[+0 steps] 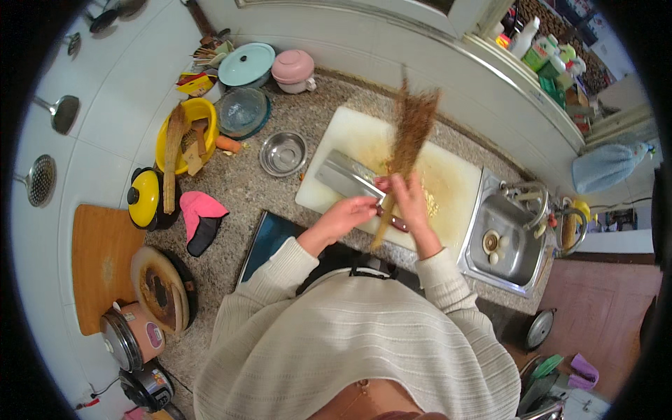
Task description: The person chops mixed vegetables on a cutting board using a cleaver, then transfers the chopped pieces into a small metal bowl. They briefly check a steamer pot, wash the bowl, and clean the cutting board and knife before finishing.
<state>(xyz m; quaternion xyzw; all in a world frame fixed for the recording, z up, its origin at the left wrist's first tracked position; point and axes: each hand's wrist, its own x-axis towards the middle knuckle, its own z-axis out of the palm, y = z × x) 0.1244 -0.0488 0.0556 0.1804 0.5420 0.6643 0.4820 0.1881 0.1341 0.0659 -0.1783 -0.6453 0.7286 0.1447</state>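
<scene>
My right hand [408, 202] grips a brown bristle hand brush [415, 126], bristles pointing away from me over the white cutting board [457, 184]. The bristles look blurred. Beside the brush handle, my left hand [346, 216] has its fingertips near the cleaver handle; whether they grip anything is unclear. The cleaver [341, 173] lies flat on the board, its blade to the left and its dark riveted handle partly behind the brush. Small pale chopped pieces [431, 203], perhaps garlic, are on the board right of my right hand, with more by the blade.
Left of the board is a steel bowl [283, 153]. A carrot piece [228, 144] lies near a yellow basket [212, 113] holding another brush [173, 152]. A pink-and-black mitt [202, 220] rests farther left. At right, the sink [517, 220] contains white round things, perhaps eggs [494, 258].
</scene>
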